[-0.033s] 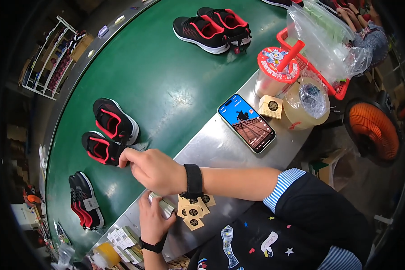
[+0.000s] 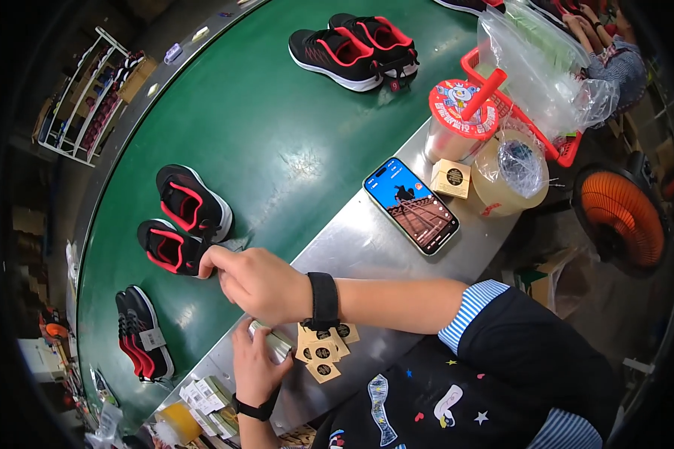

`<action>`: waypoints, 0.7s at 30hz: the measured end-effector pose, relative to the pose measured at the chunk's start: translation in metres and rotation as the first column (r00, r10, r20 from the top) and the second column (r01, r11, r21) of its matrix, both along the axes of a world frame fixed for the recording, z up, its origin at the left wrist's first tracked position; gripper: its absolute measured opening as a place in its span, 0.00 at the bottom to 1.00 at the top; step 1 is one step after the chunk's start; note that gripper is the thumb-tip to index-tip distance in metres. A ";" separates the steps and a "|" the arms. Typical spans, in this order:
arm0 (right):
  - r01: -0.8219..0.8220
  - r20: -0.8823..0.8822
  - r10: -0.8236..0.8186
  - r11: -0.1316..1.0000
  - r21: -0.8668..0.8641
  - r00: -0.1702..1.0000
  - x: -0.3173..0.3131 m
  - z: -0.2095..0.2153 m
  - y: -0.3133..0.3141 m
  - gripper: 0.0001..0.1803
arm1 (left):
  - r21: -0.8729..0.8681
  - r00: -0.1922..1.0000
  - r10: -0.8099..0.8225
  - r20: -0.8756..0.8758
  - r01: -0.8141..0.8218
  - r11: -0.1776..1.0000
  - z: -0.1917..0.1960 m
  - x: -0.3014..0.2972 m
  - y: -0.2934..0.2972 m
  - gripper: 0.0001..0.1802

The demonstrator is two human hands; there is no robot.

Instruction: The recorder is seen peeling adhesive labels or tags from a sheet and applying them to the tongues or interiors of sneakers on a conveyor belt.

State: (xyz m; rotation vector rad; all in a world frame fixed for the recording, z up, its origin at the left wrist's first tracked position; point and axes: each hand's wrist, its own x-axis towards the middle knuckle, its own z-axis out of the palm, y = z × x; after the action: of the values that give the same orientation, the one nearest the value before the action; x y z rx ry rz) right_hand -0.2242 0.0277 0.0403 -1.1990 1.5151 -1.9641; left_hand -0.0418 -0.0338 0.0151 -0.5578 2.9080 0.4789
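Observation:
My right hand (image 2: 266, 286) reaches left over the green surface, its fingers closed at the heel of a black shoe (image 2: 166, 251) with red lining. That heel is partly behind the fingertips, so the exact grip is hidden. The shoe's mate (image 2: 216, 209) lies against it on the far side. Below, my left hand (image 2: 254, 372) curls around a small stack of pale labels (image 2: 279, 346) on the metal ledge. Beside that stack, several loose tan square cards (image 2: 322, 352) with black round prints overlap each other.
Another black-and-red pair of shoes (image 2: 356, 52) stands farther up the green table (image 2: 277, 127); a tagged pair (image 2: 138, 337) lies at left. On the metal edge are a phone (image 2: 413, 206), a card stack (image 2: 451, 178), a lidded cup (image 2: 457, 123) and a tape roll (image 2: 487, 176). An orange fan (image 2: 621, 217) stands right.

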 end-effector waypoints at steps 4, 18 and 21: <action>-0.079 0.049 0.076 0.994 0.069 0.996 -0.004 0.005 0.002 0.10 | 0.055 1.000 -0.003 0.022 0.002 0.998 -0.001 -0.001 -0.003 0.28; -0.310 0.914 0.336 0.915 -0.260 0.227 -0.032 -0.050 -0.015 0.12 | 0.886 0.583 0.732 -0.352 0.460 0.059 -0.018 0.043 -0.097 0.26; -0.186 0.960 0.278 0.944 -0.272 0.007 -0.035 -0.084 -0.007 0.11 | 0.647 0.428 0.903 -0.033 0.698 -0.307 -0.054 0.039 -0.109 0.24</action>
State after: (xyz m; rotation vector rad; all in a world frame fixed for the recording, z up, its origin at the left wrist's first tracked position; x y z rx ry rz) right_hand -0.2594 0.0206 -0.0435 0.1896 0.3640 -1.7926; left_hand -0.0032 -0.1428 -0.0394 -0.3464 0.6913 3.7775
